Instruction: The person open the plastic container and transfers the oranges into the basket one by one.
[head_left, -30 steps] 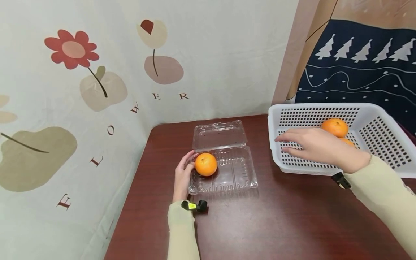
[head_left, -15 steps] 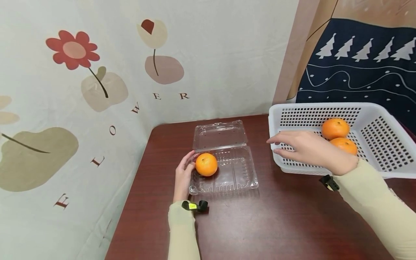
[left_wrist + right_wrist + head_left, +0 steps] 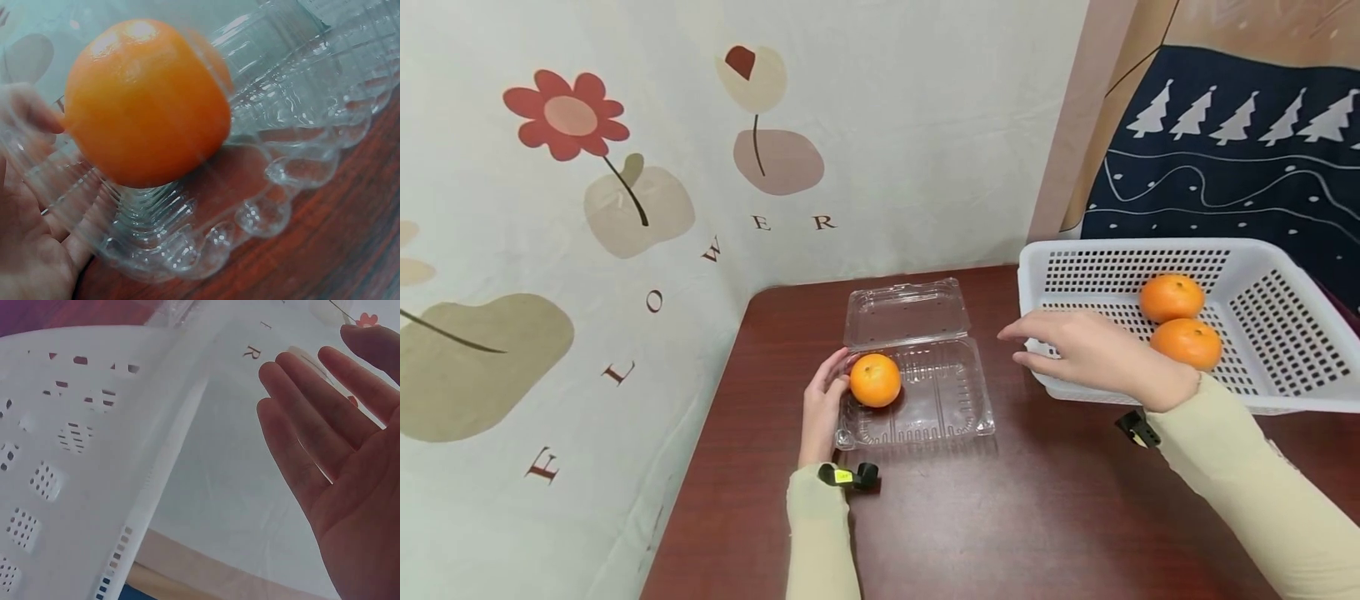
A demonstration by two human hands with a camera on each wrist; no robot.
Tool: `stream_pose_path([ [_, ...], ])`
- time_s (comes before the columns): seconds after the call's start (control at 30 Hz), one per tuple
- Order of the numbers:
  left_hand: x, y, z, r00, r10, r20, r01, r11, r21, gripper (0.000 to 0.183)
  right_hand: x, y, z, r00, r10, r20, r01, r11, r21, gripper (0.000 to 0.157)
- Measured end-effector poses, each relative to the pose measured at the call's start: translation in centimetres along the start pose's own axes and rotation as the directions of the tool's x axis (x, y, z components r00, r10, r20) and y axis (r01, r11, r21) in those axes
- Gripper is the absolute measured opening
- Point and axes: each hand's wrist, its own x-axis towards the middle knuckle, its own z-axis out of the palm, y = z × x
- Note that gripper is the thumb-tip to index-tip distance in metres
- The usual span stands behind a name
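On the table lies a clear plastic clamshell box (image 3: 943,396) with its lid (image 3: 908,312) laid back. One orange (image 3: 875,380) sits inside at the left end, and it looms large through the plastic in the left wrist view. My left hand (image 3: 822,408) holds the box's left side, thumb and fingers bent at the rim close by the orange. Over the left rim of a white plastic basket (image 3: 1157,244) my right hand (image 3: 1086,354) hovers with nothing in it. Its fingers (image 3: 312,425) are extended and slightly spread in the right wrist view.
Two more oranges, one behind (image 3: 1172,297) and one in front (image 3: 1186,343), lie in the basket. A printed cloth (image 3: 925,150) hangs behind the reddish-brown table (image 3: 970,517), close to its back and left edges.
My right hand has moved left and slightly toward me, from inside the basket to over its left rim, uncovering the front orange. The left hand, box and its orange have stayed put.
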Motion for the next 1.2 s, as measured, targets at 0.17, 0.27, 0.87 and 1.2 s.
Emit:
stream_pose_path([
  [0.17,0.1,-0.1,-0.1,1.000,0.008,0.001,-0.008,1.000,-0.007,0.039,0.0,-0.2,0.4,1.000,0.004,0.010,-0.004,1.000,0.013,0.031],
  [0.27,0.0,-0.1,-0.1,1.000,0.003,0.003,-0.003,1.000,-0.005,0.039,0.1,-0.3,0.5,1.000,0.002,0.007,-0.003,1.000,0.020,0.031],
  [0.87,-0.2,0.3,0.1,1.000,-0.023,-0.003,0.023,1.000,-0.004,0.039,0.4,-1.3,1.6,0.999,-0.016,-0.044,0.021,0.993,0.113,0.031],
  [1.2,-0.3,0.4,0.2,1.000,-0.020,-0.008,0.020,1.000,0.002,0.039,1.0,-2.2,2.9,0.998,-0.007,-0.058,0.017,0.984,0.178,0.031],
])
